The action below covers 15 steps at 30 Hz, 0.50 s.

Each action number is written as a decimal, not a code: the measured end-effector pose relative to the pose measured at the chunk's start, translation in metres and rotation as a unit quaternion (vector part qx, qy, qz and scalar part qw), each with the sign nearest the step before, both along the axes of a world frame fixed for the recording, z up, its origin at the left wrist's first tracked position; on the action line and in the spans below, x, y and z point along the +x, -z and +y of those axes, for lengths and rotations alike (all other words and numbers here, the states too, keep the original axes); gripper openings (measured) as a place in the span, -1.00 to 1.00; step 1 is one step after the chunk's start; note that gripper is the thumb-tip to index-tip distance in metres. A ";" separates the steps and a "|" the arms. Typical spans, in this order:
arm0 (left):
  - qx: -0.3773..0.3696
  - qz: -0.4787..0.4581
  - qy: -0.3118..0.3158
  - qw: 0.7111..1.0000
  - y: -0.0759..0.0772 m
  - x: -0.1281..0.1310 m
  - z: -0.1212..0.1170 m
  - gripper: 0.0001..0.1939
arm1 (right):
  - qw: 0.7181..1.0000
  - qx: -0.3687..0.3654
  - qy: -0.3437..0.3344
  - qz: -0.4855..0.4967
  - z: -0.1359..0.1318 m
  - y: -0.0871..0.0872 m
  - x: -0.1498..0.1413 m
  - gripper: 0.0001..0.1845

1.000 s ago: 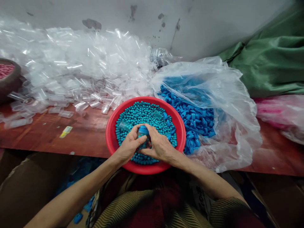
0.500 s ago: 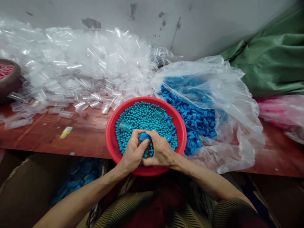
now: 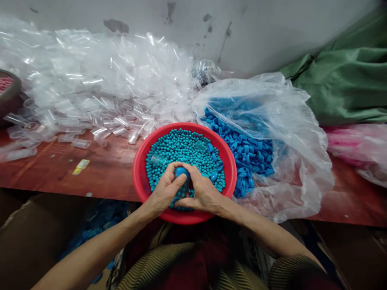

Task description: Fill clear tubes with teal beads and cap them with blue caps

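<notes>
Over a red basin (image 3: pixel 139 173) of small teal beads (image 3: pixel 181 145), my two hands meet around a clear plastic tube with beads in it (image 3: pixel 181 192) and a blue cap (image 3: pixel 181 172) on its far end. My left hand (image 3: pixel 165 186) is closed on the tube, its thumb lying by the cap. Curved round from the other side, my right hand (image 3: pixel 205 192) has its fingertips at the cap and its thumb near the tube's lower end. Several blue caps (image 3: pixel 214 176) and clear tubes (image 3: pixel 159 161) lie on the beads.
A large heap of clear tubes (image 3: pixel 99 80) covers the back left. Right of the basin, a plastic bag (image 3: pixel 290 161) spills blue caps (image 3: pixel 250 155). At far left stands a bowl (image 3: pixel 10 98) of pink pieces. A green cloth (image 3: pixel 347 88) hangs at right. Below the table edge is a cardboard box (image 3: pixel 36 229).
The tube has tilted and more of its blue cap shows between my hands. My right thumb has shifted slightly left. The view has moved a little.
</notes>
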<state>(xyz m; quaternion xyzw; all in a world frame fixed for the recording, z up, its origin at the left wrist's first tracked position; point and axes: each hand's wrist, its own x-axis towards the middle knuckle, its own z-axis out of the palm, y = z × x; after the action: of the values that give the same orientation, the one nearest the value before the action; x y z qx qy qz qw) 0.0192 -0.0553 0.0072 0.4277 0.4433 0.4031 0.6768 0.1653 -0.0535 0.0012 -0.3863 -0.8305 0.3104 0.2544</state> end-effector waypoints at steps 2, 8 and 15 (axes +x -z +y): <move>-0.015 0.035 0.004 0.999 -0.006 -0.015 -0.002 -0.58 | 0.998 -0.020 -0.049 -0.024 0.003 -0.005 0.004 0.03; 0.010 0.301 0.011 0.954 -0.033 -0.109 -0.021 -0.72 | 0.999 0.005 0.026 -0.037 0.027 -0.005 0.040 -0.53; -0.006 0.406 -0.107 0.907 -0.015 -0.173 -0.037 -0.86 | 0.994 0.000 0.081 -0.069 0.044 0.008 0.062 -0.66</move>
<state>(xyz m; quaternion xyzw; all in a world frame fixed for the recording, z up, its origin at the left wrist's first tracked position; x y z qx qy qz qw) -0.1536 -0.0924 0.0222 0.5000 0.7256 0.2618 0.3937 0.2276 -0.0095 -0.0069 -0.4729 -0.8119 0.2615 0.2210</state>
